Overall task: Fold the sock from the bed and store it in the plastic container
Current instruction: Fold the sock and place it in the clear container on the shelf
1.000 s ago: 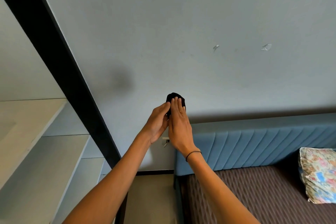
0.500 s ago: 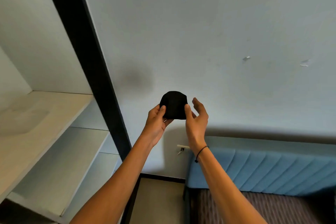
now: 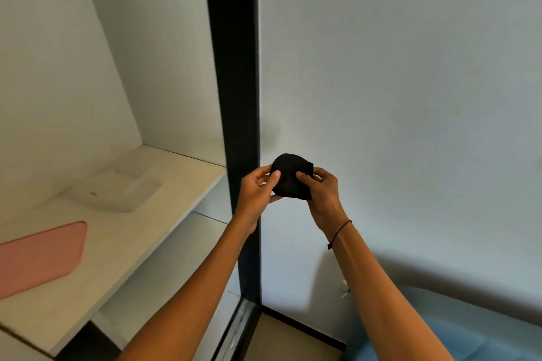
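Fingers (image 3: 275, 177) of both hands pinch the folded black sock (image 3: 290, 176) — folding looks done. Next: carry it left to the clear plastic container (image 3: 117, 190) on the shelf (image 3: 164, 214).

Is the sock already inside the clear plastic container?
No, the black sock is held in the air by both hands, apart from the container.

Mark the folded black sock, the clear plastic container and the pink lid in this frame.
folded black sock (image 3: 290, 177): head view, centre of the bundle.
clear plastic container (image 3: 117, 192): head view, its near wall on the shelf.
pink lid (image 3: 38, 255): head view, flat top surface.
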